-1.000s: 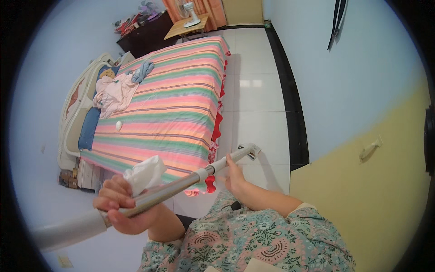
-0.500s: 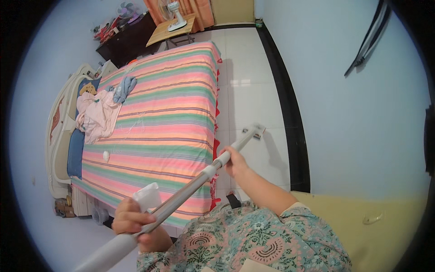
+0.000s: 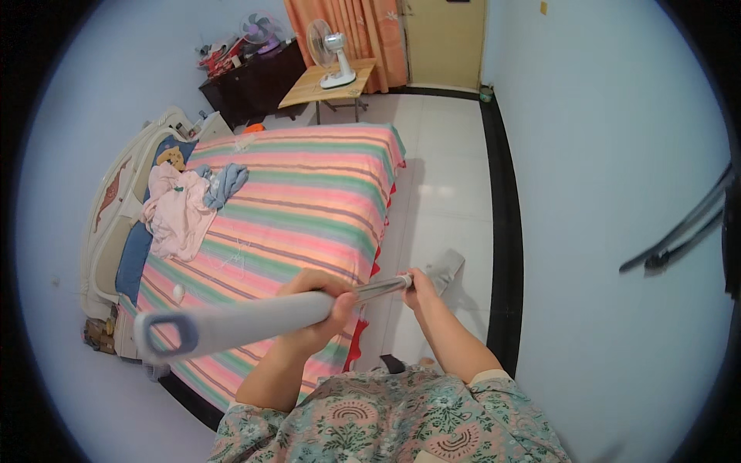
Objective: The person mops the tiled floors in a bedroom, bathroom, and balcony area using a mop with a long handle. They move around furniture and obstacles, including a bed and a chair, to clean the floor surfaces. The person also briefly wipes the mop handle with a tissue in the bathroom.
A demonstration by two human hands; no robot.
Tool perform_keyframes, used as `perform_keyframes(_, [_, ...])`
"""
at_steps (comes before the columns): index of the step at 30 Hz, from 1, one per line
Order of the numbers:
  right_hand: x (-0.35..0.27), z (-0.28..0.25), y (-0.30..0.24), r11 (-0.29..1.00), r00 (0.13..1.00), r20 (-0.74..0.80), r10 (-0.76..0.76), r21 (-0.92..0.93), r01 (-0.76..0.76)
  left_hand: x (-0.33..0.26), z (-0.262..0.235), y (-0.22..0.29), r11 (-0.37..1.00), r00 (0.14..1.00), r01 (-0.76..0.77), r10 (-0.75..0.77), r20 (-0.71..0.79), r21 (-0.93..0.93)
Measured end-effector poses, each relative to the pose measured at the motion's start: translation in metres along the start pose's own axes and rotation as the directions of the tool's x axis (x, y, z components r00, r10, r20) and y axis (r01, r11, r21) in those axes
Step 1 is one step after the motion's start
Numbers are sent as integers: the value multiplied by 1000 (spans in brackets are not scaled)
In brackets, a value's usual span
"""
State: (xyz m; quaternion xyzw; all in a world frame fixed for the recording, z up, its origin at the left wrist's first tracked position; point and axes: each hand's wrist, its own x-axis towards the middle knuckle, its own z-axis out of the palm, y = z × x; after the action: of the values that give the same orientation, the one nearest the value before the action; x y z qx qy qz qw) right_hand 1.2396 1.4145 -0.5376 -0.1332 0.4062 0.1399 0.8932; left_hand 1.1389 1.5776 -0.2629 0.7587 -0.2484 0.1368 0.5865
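Note:
A long-handled mop (image 3: pixel 255 322) slants across in front of me, its pale grey grip with a ringed hanging hole toward the near left. My left hand (image 3: pixel 320 305) is wrapped round the front end of that grip, where the thinner metal pole begins. Farther down the pole, my right hand (image 3: pixel 417 288) is closed round it beside the bed's edge. Beyond the right hand, a flat grey shape (image 3: pixel 449 270) that looks like the mop's head is over the floor tiles, partly hidden by that hand.
A bed with a striped sheet (image 3: pixel 309 193) fills the left, with a pink garment (image 3: pixel 179 212) on it. White floor tiles (image 3: pixel 444 166) run between bed and blue wall (image 3: pixel 602 193). At the back stand a folding table (image 3: pixel 312 89), a white fan (image 3: pixel 337 65) and a door (image 3: pixel 444 46).
The mop's grip end has swung up and forward, with my left hand moving right and up. The white thing seen by my left hand no longer shows. The view has tilted up toward the door.

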Motion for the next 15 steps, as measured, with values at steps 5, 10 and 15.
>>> perform_keyframes(5, [78, -4, -65, 964, 989, -58, 135, -222, -144, 95, 49, -37, 939, 979, -117, 54, 198, 324])
perform_keyframes(10, [112, 49, -101, 968, 981, -133, 141, -192, -165, 162, 45, -87, 988, 995, 31, -45, 92, 151])
perform_keyframes(15, [187, 139, -157, 935, 990, -59, 127, -327, -139, 232, 34, -151, 984, 998, -62, 58, 29, 167])
